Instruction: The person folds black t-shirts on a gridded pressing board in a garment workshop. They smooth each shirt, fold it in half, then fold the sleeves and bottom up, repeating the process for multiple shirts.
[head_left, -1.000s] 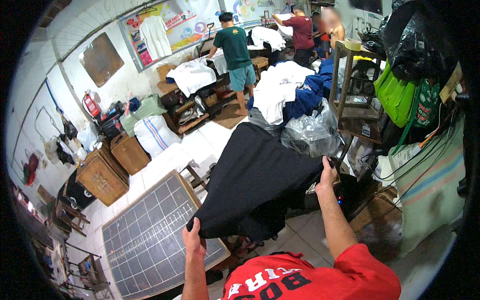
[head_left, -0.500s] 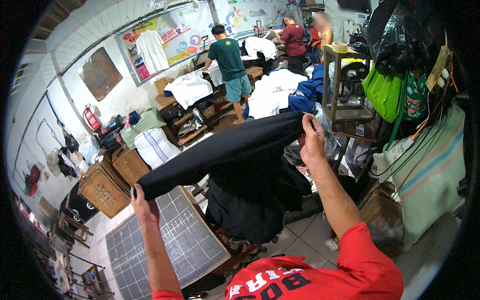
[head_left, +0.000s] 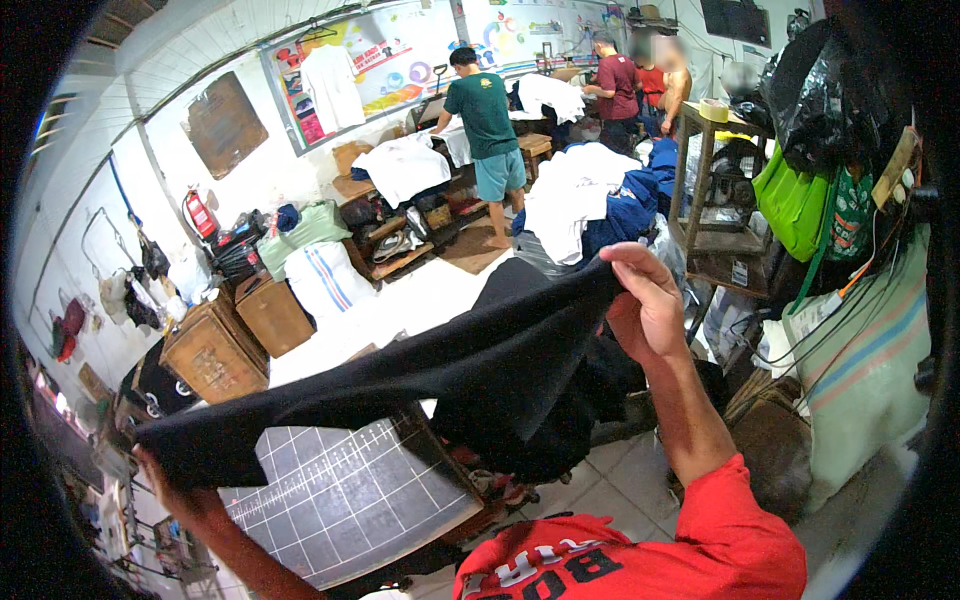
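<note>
A long piece of black cloth is stretched between my two raised hands, slanting from the lower left up to the right. My right hand pinches its upper right corner. At the far left end, my left hand holds the other edge, with its fingers partly hidden by the fabric. Below the cloth's left half lies a dark board with white grid lines, which the fabric partly covers. More black cloth hangs or lies in a dark heap beside the board, and where one piece ends I cannot tell.
Wooden boxes and a striped white sack stand at the left. A wooden rack and a pale green sack are on the right. White and blue garments are piled ahead; several people work beyond, one in a green shirt.
My left hand has swung outward and down to the left, drawing the black cloth longer. My right hand has shifted slightly right and lower. The view has tilted a little.
</note>
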